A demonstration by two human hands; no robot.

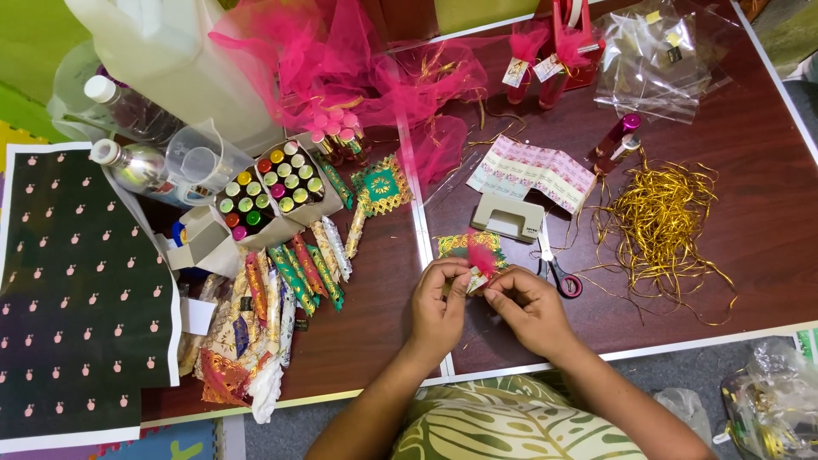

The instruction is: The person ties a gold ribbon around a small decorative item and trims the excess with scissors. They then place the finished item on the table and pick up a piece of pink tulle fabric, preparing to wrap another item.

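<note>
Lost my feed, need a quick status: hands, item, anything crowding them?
Left hand and right hand both pinching small pink-wrapped favour. Scissors and hole punch close by, not touching.

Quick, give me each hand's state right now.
Left hand: closed, pinching the small pink-wrapped favour.
Right hand: closed, fingers pinching the same favour from the other side.

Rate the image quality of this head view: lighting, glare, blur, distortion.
Head view: even, soft light with faint shadows under the left hand and right hand; glare on the clear plastic bags and silver bottle; the small pink wrapped item between the fingertips is slightly soft; table edges bow slightly, wide-angle.
</note>
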